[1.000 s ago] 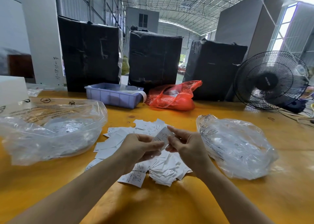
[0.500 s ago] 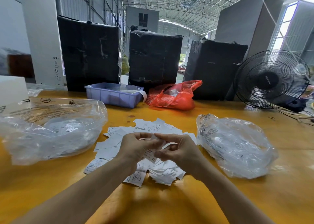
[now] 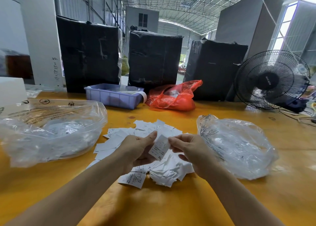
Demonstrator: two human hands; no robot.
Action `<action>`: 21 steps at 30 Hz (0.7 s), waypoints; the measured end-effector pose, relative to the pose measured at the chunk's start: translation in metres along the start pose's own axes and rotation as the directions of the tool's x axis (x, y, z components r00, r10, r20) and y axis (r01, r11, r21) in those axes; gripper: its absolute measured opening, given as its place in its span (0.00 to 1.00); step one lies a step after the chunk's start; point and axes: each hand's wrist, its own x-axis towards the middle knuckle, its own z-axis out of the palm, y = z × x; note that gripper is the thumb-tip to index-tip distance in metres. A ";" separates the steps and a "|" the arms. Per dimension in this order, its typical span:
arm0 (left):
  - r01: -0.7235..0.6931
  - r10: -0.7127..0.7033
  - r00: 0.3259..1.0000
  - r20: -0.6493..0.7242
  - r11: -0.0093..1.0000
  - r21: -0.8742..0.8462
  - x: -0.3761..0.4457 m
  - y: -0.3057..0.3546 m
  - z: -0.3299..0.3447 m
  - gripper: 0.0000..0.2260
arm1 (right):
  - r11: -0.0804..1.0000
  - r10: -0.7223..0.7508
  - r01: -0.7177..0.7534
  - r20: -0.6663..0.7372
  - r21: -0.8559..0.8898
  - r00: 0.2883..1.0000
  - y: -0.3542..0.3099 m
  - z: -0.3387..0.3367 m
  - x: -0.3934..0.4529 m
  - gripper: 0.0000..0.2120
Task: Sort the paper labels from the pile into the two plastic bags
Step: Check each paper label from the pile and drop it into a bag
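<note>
Paper label (image 3: 159, 147), thin, light, floppy: best pinched at an edge. Held above pile (image 3: 153, 160), top corner nipped by right hand (image 3: 189, 150), left hand (image 3: 138, 148) closed on its left side. Clear bags left (image 3: 51, 131) and right (image 3: 236, 145).

The small white paper label (image 3: 159, 147) pinched between both hands bears "XL", seen upside down. A white label (image 3: 171, 172) in the pile near the desk's front edge reads "XS", also inverted. Handwritten digits run up the white pillar (image 3: 56, 71), too faint to read surely. Print on both clear bags is illegible.
</note>
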 end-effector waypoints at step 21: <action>-0.129 0.704 0.578 -0.413 0.579 0.805 0.015 0.055 -0.123 0.08 | 0.374 -0.242 -0.318 -0.423 -0.871 0.873 0.023 -0.113 0.024 0.05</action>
